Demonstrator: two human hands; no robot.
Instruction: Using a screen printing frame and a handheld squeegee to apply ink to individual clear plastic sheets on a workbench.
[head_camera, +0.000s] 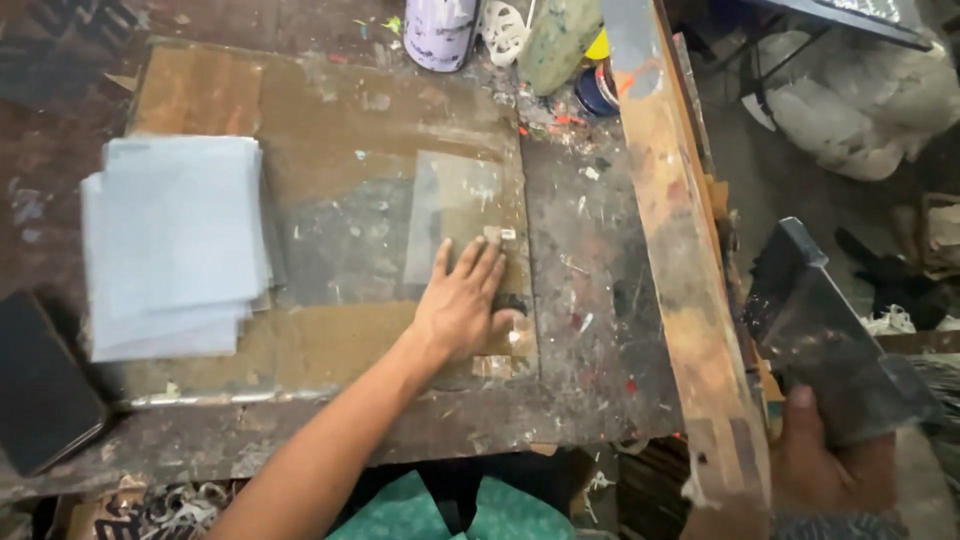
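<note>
We see our left hand (462, 308) lying flat and open, fingers spread, pressing on a clear glass pane (455, 225) — it grips nothing. The pane sits just past our fingertips, its long side running away from us, on a big, scratched glass sheet (330, 250). Our right hand (835, 455) is well apart, off the bench edge, closed around a dark, flat, shiny sheet (815, 330). A stack of pale, smooth sheets (170, 245) lies to the left.
</note>
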